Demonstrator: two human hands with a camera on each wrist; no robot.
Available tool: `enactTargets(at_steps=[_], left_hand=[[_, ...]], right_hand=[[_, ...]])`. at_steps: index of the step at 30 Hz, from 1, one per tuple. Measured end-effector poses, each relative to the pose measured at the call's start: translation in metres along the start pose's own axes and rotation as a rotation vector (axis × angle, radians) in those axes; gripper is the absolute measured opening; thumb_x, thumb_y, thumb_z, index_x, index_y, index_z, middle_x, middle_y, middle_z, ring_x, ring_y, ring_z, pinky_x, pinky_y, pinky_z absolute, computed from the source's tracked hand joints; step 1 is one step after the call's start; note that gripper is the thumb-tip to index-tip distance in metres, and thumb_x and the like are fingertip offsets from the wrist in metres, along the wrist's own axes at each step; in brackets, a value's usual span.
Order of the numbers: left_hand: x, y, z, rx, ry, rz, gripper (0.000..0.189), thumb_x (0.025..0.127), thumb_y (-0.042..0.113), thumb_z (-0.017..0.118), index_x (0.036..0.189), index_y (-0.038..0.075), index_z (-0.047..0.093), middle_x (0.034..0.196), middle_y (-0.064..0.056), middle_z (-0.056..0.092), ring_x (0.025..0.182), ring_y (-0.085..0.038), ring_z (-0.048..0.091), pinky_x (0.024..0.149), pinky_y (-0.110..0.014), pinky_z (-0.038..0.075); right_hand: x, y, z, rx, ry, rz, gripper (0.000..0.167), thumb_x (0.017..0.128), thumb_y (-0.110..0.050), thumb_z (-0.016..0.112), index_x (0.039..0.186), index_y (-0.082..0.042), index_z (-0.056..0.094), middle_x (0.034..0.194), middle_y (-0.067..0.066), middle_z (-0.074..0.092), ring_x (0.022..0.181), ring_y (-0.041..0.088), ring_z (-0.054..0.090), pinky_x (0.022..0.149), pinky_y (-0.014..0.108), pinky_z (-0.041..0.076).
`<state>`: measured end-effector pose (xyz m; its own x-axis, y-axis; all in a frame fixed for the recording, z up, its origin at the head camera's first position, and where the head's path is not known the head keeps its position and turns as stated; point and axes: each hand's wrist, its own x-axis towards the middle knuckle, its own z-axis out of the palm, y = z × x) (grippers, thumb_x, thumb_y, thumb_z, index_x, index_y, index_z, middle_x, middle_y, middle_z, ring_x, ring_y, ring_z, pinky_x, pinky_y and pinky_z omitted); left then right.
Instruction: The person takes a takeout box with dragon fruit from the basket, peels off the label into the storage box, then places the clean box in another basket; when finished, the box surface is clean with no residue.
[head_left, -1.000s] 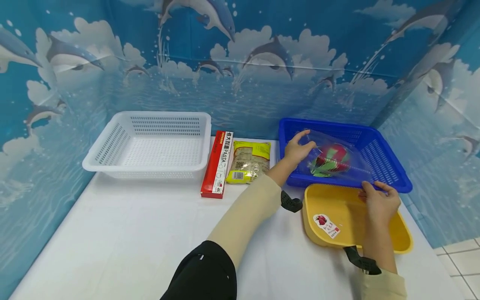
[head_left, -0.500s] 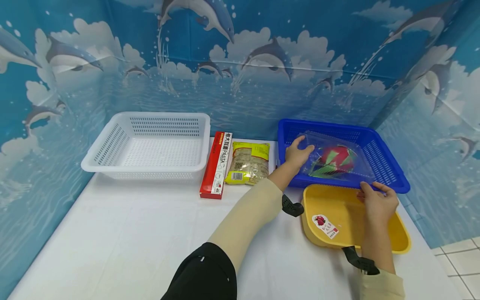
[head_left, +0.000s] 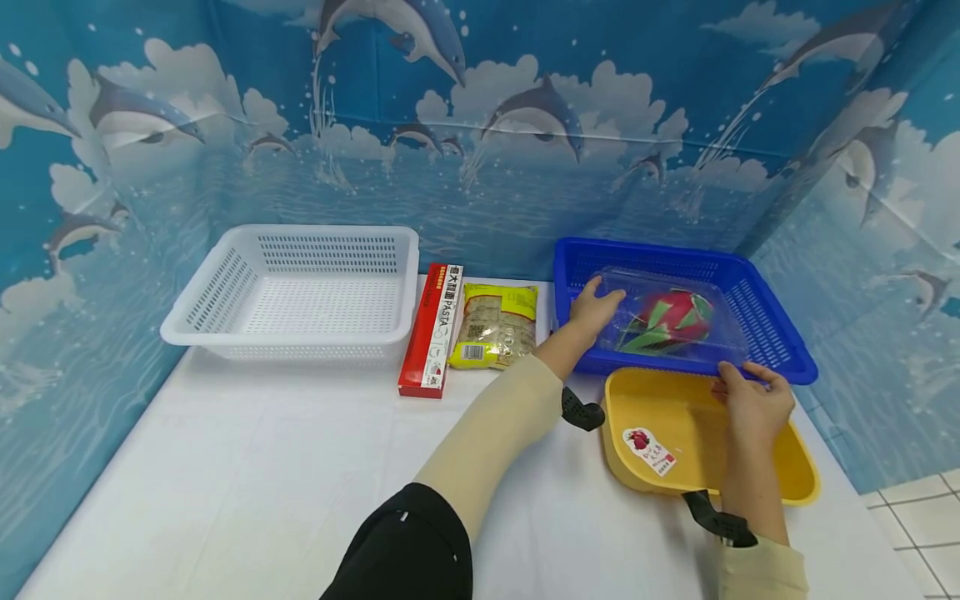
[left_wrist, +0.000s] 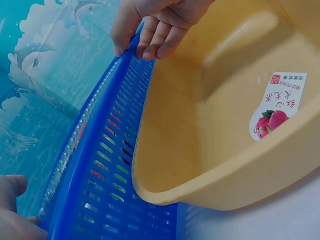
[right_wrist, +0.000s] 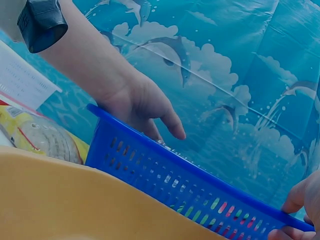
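Note:
In the head view a clear plastic box [head_left: 632, 287] lies in the blue basket [head_left: 757, 304]. A red and green dragon fruit [head_left: 686, 317] shows through the plastic. My left hand [head_left: 592, 315] is at the box's left end, thumb and forefinger spread apart. In the right wrist view its lower fingers drop behind the basket rim, so their contact is hidden. My right hand [head_left: 756, 408] pinches the basket's front rim near the box's right corner, thumb behind and fingers in front, as the left wrist view [left_wrist: 157, 27] shows.
A yellow tub [head_left: 675, 400] with a dragon fruit sticker [head_left: 649, 452] stands directly before the blue basket. To the left are a yellow bag [head_left: 497, 325], a red pasta box [head_left: 432, 329] and a white basket [head_left: 300, 333]. A dolphin curtain [head_left: 480, 192] hangs behind.
The clear box has settled lower into the blue basket, and the dragon fruit shows more plainly. My left hand has lowered slightly with its left end; my right hand stays at the rim.

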<state>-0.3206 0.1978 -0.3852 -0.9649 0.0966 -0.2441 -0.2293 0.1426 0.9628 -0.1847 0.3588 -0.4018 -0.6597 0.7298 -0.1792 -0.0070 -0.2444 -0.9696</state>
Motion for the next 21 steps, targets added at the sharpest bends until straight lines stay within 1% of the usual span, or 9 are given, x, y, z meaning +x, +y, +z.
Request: enactTargets(at_steps=[2, 6, 7, 8, 12, 14, 16, 19, 21], left_hand=[[0.0, 0.001, 0.0, -0.016, -0.007, -0.001, 0.055, 0.096, 0.033, 0.061, 0.147, 0.025, 0.042, 0.145, -0.001, 0.047, 0.124, -0.023, 0.051, 0.099, -0.042, 0.044], [-0.002, 0.002, -0.002, -0.02, -0.034, -0.013, 0.058, 0.096, 0.034, 0.06, 0.149, 0.023, 0.04, 0.144, -0.002, 0.048, 0.116, -0.022, 0.055, 0.097, -0.042, 0.045], [-0.003, 0.003, -0.003, -0.016, -0.042, -0.014, 0.059, 0.096, 0.034, 0.06, 0.15, 0.023, 0.038, 0.145, -0.002, 0.047, 0.116, -0.022, 0.055, 0.097, -0.043, 0.045], [-0.004, 0.003, -0.004, -0.011, -0.049, -0.015, 0.06, 0.096, 0.034, 0.06, 0.15, 0.023, 0.038, 0.146, -0.002, 0.045, 0.12, -0.023, 0.053, 0.098, -0.044, 0.044], [-0.008, 0.006, -0.01, 0.004, -0.057, -0.005, 0.061, 0.096, 0.035, 0.059, 0.151, 0.024, 0.036, 0.151, -0.001, 0.039, 0.137, -0.024, 0.036, 0.104, -0.047, 0.039], [-0.01, 0.008, -0.013, 0.004, -0.06, 0.001, 0.06, 0.096, 0.034, 0.059, 0.151, 0.023, 0.036, 0.151, -0.001, 0.038, 0.139, -0.025, 0.033, 0.105, -0.047, 0.038], [-0.012, 0.009, -0.017, 0.0, -0.075, 0.011, 0.06, 0.096, 0.033, 0.058, 0.151, 0.022, 0.036, 0.151, -0.001, 0.039, 0.138, -0.024, 0.035, 0.106, -0.047, 0.037], [-0.018, 0.01, -0.023, -0.007, -0.107, 0.026, 0.059, 0.097, 0.033, 0.058, 0.151, 0.022, 0.036, 0.15, -0.001, 0.041, 0.132, -0.024, 0.044, 0.104, -0.046, 0.039], [-0.021, 0.01, -0.026, -0.006, -0.123, 0.039, 0.059, 0.097, 0.032, 0.059, 0.15, 0.021, 0.037, 0.15, -0.001, 0.041, 0.13, -0.023, 0.046, 0.104, -0.046, 0.039]], right_hand=[[0.0, 0.0, 0.0, -0.003, -0.001, -0.002, 0.033, 0.085, -0.012, 0.076, 0.105, -0.014, 0.05, 0.066, -0.004, 0.065, 0.053, 0.008, 0.064, 0.054, 0.016, 0.052], [0.0, 0.0, 0.0, -0.006, 0.0, 0.002, 0.032, 0.086, -0.012, 0.076, 0.105, -0.014, 0.05, 0.066, -0.004, 0.065, 0.053, 0.008, 0.064, 0.054, 0.016, 0.052], [0.0, 0.0, 0.0, -0.007, -0.002, 0.002, 0.033, 0.086, -0.012, 0.076, 0.105, -0.014, 0.049, 0.067, -0.004, 0.065, 0.054, 0.008, 0.064, 0.055, 0.016, 0.052], [0.0, 0.0, 0.0, -0.006, -0.003, 0.002, 0.033, 0.086, -0.012, 0.076, 0.105, -0.014, 0.049, 0.067, -0.004, 0.065, 0.054, 0.008, 0.064, 0.055, 0.016, 0.052], [0.0, 0.001, 0.001, -0.002, -0.005, -0.008, 0.033, 0.085, -0.012, 0.077, 0.104, -0.013, 0.05, 0.066, -0.004, 0.065, 0.052, 0.008, 0.064, 0.053, 0.017, 0.052], [0.0, 0.001, 0.001, 0.007, -0.007, -0.009, 0.034, 0.084, -0.012, 0.077, 0.104, -0.012, 0.05, 0.065, -0.003, 0.065, 0.051, 0.009, 0.064, 0.052, 0.017, 0.052], [0.001, 0.001, 0.001, 0.015, -0.007, -0.012, 0.033, 0.084, -0.01, 0.077, 0.104, -0.012, 0.051, 0.064, -0.003, 0.065, 0.05, 0.009, 0.064, 0.051, 0.018, 0.052], [0.002, 0.001, 0.0, 0.014, -0.011, -0.003, 0.034, 0.083, -0.011, 0.078, 0.104, -0.012, 0.051, 0.064, -0.003, 0.065, 0.05, 0.01, 0.064, 0.052, 0.018, 0.052], [0.002, 0.001, -0.001, 0.006, -0.013, 0.0, 0.034, 0.083, -0.012, 0.078, 0.104, -0.012, 0.051, 0.065, -0.003, 0.065, 0.051, 0.01, 0.064, 0.053, 0.017, 0.052]])
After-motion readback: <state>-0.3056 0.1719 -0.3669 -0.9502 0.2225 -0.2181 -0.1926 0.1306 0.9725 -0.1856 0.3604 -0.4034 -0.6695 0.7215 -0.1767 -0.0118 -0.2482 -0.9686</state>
